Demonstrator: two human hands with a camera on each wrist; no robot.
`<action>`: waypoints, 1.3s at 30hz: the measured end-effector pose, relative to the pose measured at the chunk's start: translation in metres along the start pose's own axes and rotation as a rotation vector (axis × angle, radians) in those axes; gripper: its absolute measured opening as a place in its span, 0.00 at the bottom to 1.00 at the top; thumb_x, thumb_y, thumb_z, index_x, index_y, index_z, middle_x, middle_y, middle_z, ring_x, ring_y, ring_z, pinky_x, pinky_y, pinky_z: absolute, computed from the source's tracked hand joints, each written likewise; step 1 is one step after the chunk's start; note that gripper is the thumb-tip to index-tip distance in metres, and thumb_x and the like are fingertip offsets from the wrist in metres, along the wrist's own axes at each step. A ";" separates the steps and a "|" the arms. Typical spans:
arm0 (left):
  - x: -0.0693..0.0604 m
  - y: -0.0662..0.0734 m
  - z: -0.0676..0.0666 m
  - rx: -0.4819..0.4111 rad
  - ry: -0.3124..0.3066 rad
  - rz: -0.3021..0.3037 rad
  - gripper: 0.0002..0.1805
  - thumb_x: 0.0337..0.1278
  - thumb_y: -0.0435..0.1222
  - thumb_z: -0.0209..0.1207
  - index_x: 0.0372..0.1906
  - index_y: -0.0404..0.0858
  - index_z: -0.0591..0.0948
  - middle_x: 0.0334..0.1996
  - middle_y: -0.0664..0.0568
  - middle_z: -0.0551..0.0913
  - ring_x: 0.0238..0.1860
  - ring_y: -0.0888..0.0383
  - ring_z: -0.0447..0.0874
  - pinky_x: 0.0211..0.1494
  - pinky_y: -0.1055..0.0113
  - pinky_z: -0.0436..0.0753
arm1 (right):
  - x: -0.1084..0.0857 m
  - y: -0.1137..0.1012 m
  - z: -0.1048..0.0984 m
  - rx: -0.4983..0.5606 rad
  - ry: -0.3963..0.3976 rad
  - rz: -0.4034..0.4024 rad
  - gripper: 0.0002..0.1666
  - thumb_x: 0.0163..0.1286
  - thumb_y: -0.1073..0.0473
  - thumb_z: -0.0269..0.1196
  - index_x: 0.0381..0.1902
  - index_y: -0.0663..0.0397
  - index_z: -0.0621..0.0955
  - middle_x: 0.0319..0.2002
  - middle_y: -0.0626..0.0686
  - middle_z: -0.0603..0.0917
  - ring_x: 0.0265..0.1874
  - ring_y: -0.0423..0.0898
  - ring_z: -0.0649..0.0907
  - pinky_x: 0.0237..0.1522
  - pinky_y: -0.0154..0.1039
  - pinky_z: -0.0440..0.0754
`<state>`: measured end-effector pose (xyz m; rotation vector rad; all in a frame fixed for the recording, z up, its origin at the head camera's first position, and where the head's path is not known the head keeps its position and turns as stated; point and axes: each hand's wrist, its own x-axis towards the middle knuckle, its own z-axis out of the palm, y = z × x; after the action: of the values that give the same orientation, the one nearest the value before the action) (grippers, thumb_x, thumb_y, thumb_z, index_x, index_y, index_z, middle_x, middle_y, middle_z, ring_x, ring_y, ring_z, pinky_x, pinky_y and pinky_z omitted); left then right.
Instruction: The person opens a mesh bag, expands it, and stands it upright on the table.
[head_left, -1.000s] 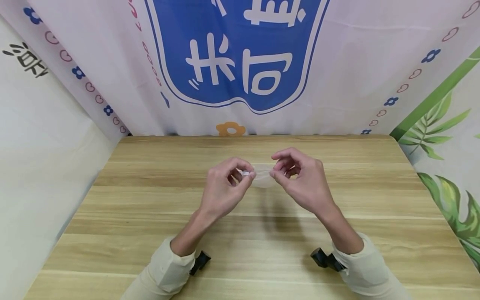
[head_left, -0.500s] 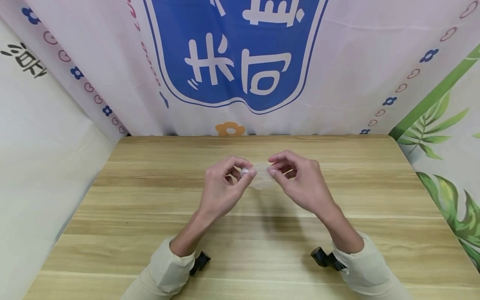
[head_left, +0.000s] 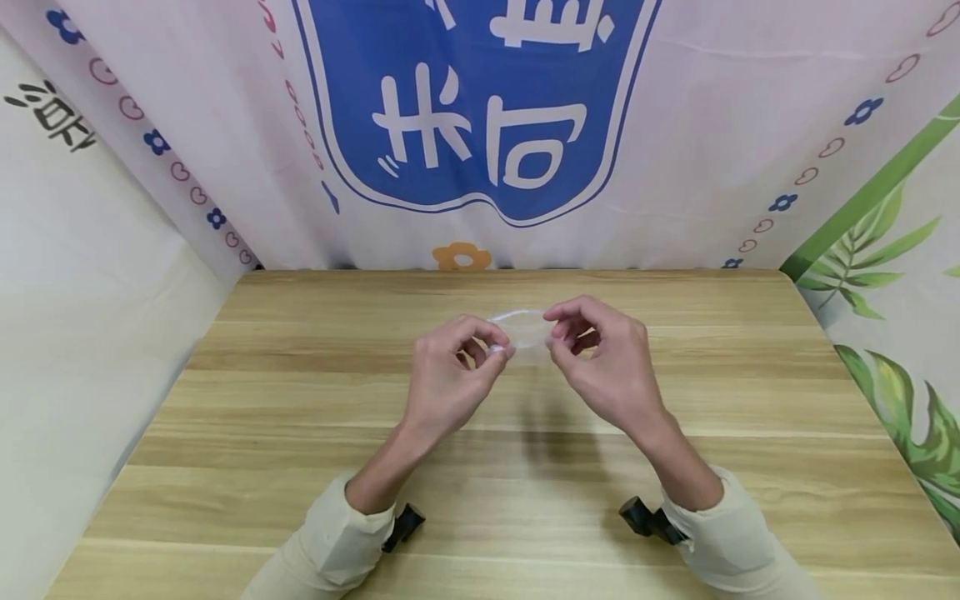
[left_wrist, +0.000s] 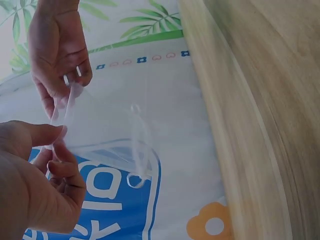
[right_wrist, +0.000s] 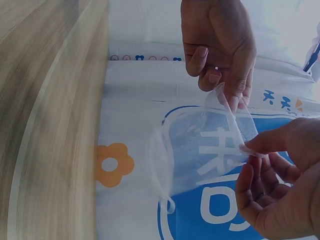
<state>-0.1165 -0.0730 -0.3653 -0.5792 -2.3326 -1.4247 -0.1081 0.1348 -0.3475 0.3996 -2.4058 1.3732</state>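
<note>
- Head view: a sheer white pouch (head_left: 527, 329) is hanging in the air above the wooden table (head_left: 480, 533), between the two hands and a little past the middle towards 12 o'clock.
- At the pouch's 9 o'clock, the left hand (head_left: 453, 367) is pinching its edge between thumb and fingertips; at its 3 o'clock, the right hand (head_left: 611, 362) is doing the same, its remaining fingers curling loosely.
- In the left wrist view, the pouch is stretching away from both pinches, with a small loop (left_wrist: 136, 180) showing at its far end, towards 4 o'clock.
- Judging by the layers parting slightly between the grips, the person is probably opening or straightening the edge; whether that edge is the mouth, I cannot tell.
- A next move would be calling for thumbs gently separating the layers, with an even, light pull, since the material is looking flimsy.
- As for writing, the pouch is showing no readable label. Towards 12 o'clock, a curtain (head_left: 712, 142) is carrying a blue shield (head_left: 476, 200) with large white characters, partly cut off; I am not reading them with confidence.
- Around 2 o'clock in the right wrist view, small blue characters (right_wrist: 269, 96) are apparently reading 天天.
- Towards 10 o'clock in the head view, dark characters (head_left: 56, 118) are standing too slanted for me to read.
</note>
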 end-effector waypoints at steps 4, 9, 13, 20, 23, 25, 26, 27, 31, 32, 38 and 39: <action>0.000 0.001 0.001 -0.004 0.045 0.015 0.05 0.59 0.27 0.74 0.35 0.37 0.89 0.29 0.49 0.87 0.25 0.61 0.78 0.26 0.73 0.79 | -0.001 -0.001 0.002 -0.039 -0.046 0.049 0.11 0.71 0.66 0.71 0.51 0.56 0.88 0.40 0.53 0.91 0.37 0.46 0.90 0.38 0.36 0.91; 0.000 0.001 0.002 -0.006 0.069 0.020 0.05 0.58 0.25 0.74 0.36 0.36 0.88 0.29 0.48 0.86 0.25 0.61 0.78 0.26 0.73 0.79 | -0.002 -0.002 0.004 -0.043 -0.073 0.070 0.10 0.73 0.65 0.70 0.51 0.57 0.88 0.40 0.54 0.93 0.38 0.48 0.92 0.38 0.39 0.93; 0.000 0.002 0.001 0.007 0.040 -0.013 0.06 0.60 0.28 0.74 0.40 0.35 0.88 0.31 0.47 0.86 0.28 0.59 0.81 0.26 0.72 0.81 | -0.002 -0.002 0.004 -0.016 -0.005 0.037 0.10 0.69 0.68 0.72 0.48 0.60 0.88 0.36 0.54 0.92 0.34 0.47 0.92 0.36 0.35 0.92; 0.003 0.003 -0.005 -0.060 -0.067 -0.147 0.14 0.67 0.39 0.73 0.53 0.39 0.89 0.46 0.47 0.89 0.42 0.54 0.90 0.37 0.67 0.91 | -0.001 -0.002 0.002 0.066 0.063 0.076 0.10 0.69 0.70 0.70 0.47 0.59 0.88 0.35 0.55 0.91 0.33 0.43 0.90 0.35 0.27 0.90; 0.003 0.003 -0.006 -0.101 -0.075 -0.182 0.11 0.70 0.38 0.71 0.52 0.39 0.89 0.47 0.47 0.90 0.41 0.53 0.90 0.37 0.66 0.92 | -0.001 -0.002 0.002 0.090 0.068 0.086 0.10 0.69 0.69 0.69 0.47 0.57 0.88 0.35 0.55 0.91 0.33 0.39 0.89 0.35 0.27 0.90; 0.003 0.002 -0.006 -0.130 -0.065 -0.186 0.08 0.71 0.36 0.70 0.49 0.37 0.89 0.43 0.46 0.91 0.38 0.53 0.90 0.33 0.67 0.91 | -0.001 -0.001 0.002 0.104 0.062 0.076 0.11 0.69 0.69 0.69 0.48 0.57 0.88 0.35 0.55 0.90 0.33 0.37 0.88 0.35 0.27 0.89; 0.003 0.002 -0.006 -0.140 -0.055 -0.179 0.07 0.71 0.34 0.69 0.48 0.37 0.89 0.42 0.45 0.91 0.36 0.53 0.89 0.31 0.68 0.91 | -0.001 -0.001 0.003 0.113 0.061 0.069 0.11 0.68 0.70 0.69 0.48 0.57 0.88 0.35 0.55 0.90 0.32 0.37 0.88 0.35 0.28 0.89; 0.003 0.002 -0.005 -0.148 -0.042 -0.167 0.05 0.71 0.33 0.69 0.46 0.35 0.89 0.40 0.44 0.91 0.34 0.53 0.89 0.30 0.69 0.91 | -0.002 -0.001 0.003 0.120 0.061 0.058 0.12 0.68 0.71 0.69 0.48 0.58 0.88 0.35 0.55 0.90 0.32 0.37 0.88 0.34 0.27 0.89; 0.002 0.001 -0.003 -0.103 0.022 -0.060 0.01 0.67 0.27 0.68 0.41 0.34 0.87 0.38 0.43 0.90 0.31 0.54 0.89 0.25 0.69 0.88 | -0.003 -0.001 0.006 0.120 0.060 0.000 0.16 0.64 0.75 0.67 0.48 0.59 0.87 0.34 0.55 0.88 0.30 0.39 0.85 0.32 0.27 0.86; 0.001 0.000 -0.002 -0.080 0.038 -0.025 0.02 0.66 0.25 0.68 0.40 0.34 0.87 0.38 0.43 0.89 0.32 0.54 0.90 0.25 0.69 0.87 | -0.003 -0.001 0.006 0.114 0.061 -0.013 0.17 0.63 0.76 0.66 0.48 0.59 0.87 0.34 0.55 0.87 0.30 0.40 0.84 0.31 0.27 0.86; -0.001 -0.001 0.003 -0.008 0.096 0.079 0.10 0.59 0.17 0.62 0.39 0.33 0.86 0.39 0.43 0.87 0.37 0.51 0.90 0.24 0.73 0.84 | -0.004 -0.002 0.011 0.064 0.054 -0.010 0.17 0.64 0.75 0.66 0.49 0.58 0.87 0.38 0.55 0.89 0.32 0.43 0.86 0.31 0.30 0.88; -0.001 -0.002 0.003 -0.009 0.102 0.075 0.11 0.58 0.17 0.62 0.40 0.32 0.86 0.40 0.43 0.86 0.38 0.51 0.89 0.24 0.74 0.84 | -0.004 -0.002 0.011 0.056 0.051 0.000 0.16 0.65 0.74 0.67 0.49 0.57 0.87 0.39 0.55 0.90 0.33 0.44 0.88 0.32 0.31 0.88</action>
<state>-0.1163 -0.0714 -0.3686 -0.5763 -2.2034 -1.3984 -0.1051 0.1244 -0.3534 0.3743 -2.3310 1.4357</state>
